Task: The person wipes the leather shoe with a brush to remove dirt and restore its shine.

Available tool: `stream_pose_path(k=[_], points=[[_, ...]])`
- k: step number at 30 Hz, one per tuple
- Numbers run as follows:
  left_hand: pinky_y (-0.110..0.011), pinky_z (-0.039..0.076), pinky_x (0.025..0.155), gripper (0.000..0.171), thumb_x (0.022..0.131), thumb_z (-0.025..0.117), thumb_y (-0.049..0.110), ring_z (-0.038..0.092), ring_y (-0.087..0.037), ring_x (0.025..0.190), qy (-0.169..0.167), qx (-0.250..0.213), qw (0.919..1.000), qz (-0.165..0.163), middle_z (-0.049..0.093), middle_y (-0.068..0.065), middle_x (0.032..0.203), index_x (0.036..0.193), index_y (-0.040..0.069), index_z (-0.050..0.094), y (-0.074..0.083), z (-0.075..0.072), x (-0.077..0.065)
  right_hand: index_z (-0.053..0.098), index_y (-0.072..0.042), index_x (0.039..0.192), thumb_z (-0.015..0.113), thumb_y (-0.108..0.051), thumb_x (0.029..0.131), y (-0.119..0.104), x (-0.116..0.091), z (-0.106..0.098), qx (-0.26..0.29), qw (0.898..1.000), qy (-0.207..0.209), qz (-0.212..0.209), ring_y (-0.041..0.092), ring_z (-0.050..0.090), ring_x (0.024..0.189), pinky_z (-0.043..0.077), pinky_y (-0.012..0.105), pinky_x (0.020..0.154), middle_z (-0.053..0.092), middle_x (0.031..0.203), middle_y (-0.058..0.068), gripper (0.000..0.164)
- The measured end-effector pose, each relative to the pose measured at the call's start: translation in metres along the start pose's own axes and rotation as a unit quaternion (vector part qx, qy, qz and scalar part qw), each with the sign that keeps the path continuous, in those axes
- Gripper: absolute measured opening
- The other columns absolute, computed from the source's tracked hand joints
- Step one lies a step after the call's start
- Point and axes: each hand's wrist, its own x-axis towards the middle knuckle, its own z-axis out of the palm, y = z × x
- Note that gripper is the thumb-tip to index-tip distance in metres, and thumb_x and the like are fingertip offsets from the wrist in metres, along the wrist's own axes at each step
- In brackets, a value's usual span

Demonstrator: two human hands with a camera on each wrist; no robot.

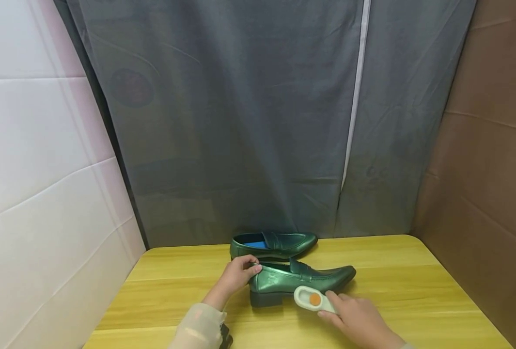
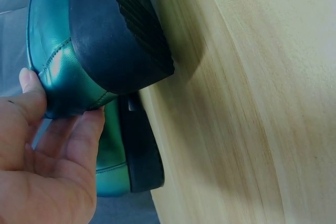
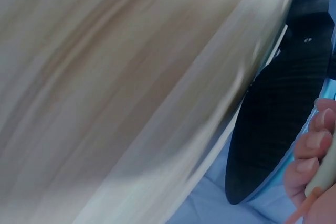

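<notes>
My left hand (image 1: 236,277) grips a green metallic loafer (image 1: 279,279) by the back of its heel, thumb on one side and fingers on the other. In the right wrist view the ribbed black sole (image 3: 281,103) shows, and the loafer looks lifted off the table. My right hand (image 1: 358,317) holds a pale, rounded tool (image 1: 302,296) with an orange spot, close below the loafer's side. I cannot tell what kind of tool it is. Behind stands a second green loafer (image 1: 284,242) with a blue insole, its toe to the right.
The yellow wood-grain table (image 1: 175,276) reaches back to a grey curtain (image 1: 240,145). White cloth (image 1: 53,194) hangs at left and brown cloth (image 1: 480,169) at right. A dark object (image 1: 226,337) is partly hidden beside my left sleeve.
</notes>
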Motion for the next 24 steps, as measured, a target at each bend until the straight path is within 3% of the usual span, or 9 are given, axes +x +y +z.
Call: stream_pose_path(k=[13,24], points=[[-0.030,0.049,0.068,0.013,0.097,0.068,0.023,0.056,-0.018,0.080,0.002,-0.003,0.9998,0.020,0.068,-0.005,0.094,0.101,0.011,0.068,0.000,0.000,-0.002,0.056,-0.016,0.105,0.049,-0.050,0.104,-0.010,0.005,-0.004,0.036,0.997,-0.071,0.013,0.003,0.040,0.060,0.031,0.025,0.051,0.048,0.076,-0.012,0.034],[-0.031,0.049,0.068,0.014,0.097,0.067,0.023,0.055,-0.018,0.079,0.007,-0.006,0.9996,0.025,0.068,-0.005,0.091,0.100,0.010,0.069,0.000,0.000,-0.003,0.057,-0.018,0.105,0.056,-0.048,0.100,-0.022,0.011,-0.001,0.003,0.999,-0.038,-0.001,0.002,0.046,0.068,0.034,0.024,0.052,0.049,0.079,-0.013,0.030]])
